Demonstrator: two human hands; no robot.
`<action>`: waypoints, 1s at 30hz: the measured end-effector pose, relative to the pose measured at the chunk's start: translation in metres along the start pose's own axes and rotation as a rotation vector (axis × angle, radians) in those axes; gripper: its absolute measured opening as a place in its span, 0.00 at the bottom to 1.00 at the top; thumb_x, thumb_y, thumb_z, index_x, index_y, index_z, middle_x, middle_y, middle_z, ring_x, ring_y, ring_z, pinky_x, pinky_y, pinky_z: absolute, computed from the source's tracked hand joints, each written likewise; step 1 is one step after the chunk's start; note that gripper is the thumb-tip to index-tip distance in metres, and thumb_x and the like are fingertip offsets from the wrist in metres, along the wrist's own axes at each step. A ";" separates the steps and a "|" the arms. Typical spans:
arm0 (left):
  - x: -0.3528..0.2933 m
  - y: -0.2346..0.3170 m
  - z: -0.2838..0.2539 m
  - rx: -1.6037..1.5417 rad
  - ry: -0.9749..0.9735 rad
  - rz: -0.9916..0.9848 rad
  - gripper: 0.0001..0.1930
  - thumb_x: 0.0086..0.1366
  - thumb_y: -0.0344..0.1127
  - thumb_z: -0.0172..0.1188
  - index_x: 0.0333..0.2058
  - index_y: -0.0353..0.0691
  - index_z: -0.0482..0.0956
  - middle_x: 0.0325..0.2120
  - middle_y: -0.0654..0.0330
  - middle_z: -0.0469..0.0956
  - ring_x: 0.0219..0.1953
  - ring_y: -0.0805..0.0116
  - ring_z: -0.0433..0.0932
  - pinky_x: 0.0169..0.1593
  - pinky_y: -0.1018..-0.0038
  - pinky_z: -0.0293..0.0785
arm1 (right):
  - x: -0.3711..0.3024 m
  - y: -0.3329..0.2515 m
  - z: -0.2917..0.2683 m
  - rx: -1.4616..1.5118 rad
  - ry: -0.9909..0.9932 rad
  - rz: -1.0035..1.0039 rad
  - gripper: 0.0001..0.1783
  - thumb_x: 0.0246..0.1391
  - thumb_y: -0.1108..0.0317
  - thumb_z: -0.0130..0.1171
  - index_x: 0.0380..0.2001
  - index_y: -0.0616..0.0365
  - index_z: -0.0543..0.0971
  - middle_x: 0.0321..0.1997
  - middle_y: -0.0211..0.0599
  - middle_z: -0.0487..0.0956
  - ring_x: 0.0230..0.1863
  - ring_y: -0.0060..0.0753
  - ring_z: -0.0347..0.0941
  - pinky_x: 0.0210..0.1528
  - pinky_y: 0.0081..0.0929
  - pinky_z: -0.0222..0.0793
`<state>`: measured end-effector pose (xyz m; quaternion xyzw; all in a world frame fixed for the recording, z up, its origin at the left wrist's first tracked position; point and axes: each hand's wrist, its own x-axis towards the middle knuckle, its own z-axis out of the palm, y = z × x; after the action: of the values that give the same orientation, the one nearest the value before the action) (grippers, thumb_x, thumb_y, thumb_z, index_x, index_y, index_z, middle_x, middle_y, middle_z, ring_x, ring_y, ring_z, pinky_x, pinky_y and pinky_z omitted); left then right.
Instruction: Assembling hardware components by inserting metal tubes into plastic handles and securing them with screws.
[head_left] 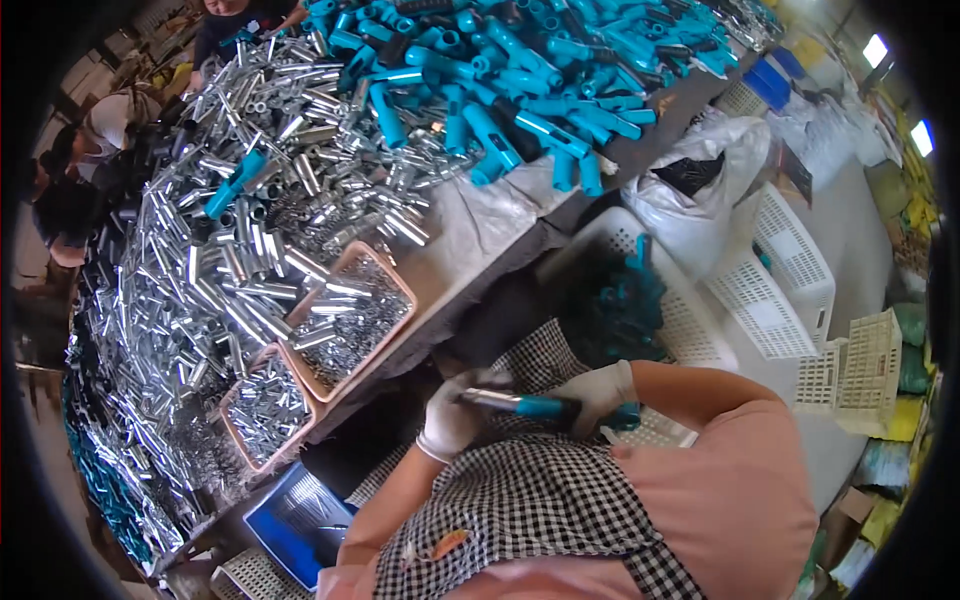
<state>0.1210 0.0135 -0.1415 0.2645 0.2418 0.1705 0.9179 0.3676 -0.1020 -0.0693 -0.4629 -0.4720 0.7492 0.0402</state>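
Observation:
In front of my checkered apron, my hands meet on a tool made of a shiny metal tube and a teal-and-black plastic handle. My left hand, in a white glove, is closed round the metal tube. My right hand, also gloved, is closed at the dark end of the handle. Another teal piece shows just below the right hand; whether that hand holds it, I cannot tell. The tool lies nearly level, tilting slightly down to the right.
Metal tubes and teal handles are heaped on the table. Two orange bins of small metal parts sit at its edge. Beside me stand a white crate with teal pieces, a white sack and a blue bin. People work at far left.

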 end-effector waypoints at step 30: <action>0.000 0.136 0.033 1.834 0.737 1.232 0.13 0.48 0.33 0.67 0.33 0.39 0.76 0.40 0.57 0.75 0.47 0.55 0.74 0.57 0.55 0.70 | 0.039 0.235 -0.194 -1.323 0.366 0.958 0.31 0.64 0.51 0.40 0.68 0.48 0.65 0.76 0.39 0.55 0.78 0.50 0.41 0.71 0.70 0.17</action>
<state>0.1136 0.1093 -0.0402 0.8363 0.3572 0.4155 0.0181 0.5755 -0.0823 -0.2947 -0.6558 -0.5524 0.1668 -0.4868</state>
